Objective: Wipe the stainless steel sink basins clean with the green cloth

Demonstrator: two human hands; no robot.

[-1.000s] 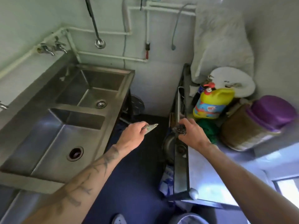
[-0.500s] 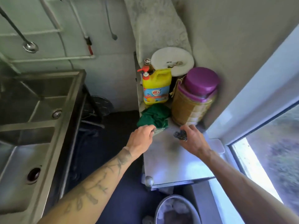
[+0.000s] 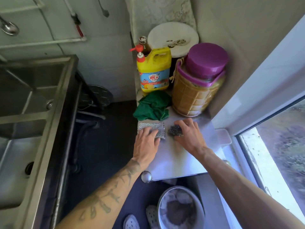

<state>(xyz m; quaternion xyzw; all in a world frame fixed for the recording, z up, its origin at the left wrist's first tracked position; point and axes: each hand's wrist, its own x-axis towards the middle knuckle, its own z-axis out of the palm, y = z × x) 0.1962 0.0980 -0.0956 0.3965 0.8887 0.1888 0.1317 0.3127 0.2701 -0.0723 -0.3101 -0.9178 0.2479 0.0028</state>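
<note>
One wide-angle camera on the person's head looks forward and steeply down from close above a small steel table (image 3: 178, 159), which fills the centre, with the sink (image 3: 14, 162) at nine o'clock and the window (image 3: 280, 154) at three o'clock.

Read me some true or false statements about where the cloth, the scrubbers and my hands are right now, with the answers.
1. The green cloth lies on the counter, in neither hand. True.
2. The left hand rests on a silver scouring pad. True.
3. The right hand holds the yellow bottle. False: its fingers are around dark steel wool, and the bottle stands untouched behind the cloth.
4. The jar beside the bottle has a red lid. False: the lid is purple.
5. The sink is to the left of the counter. True.
</note>
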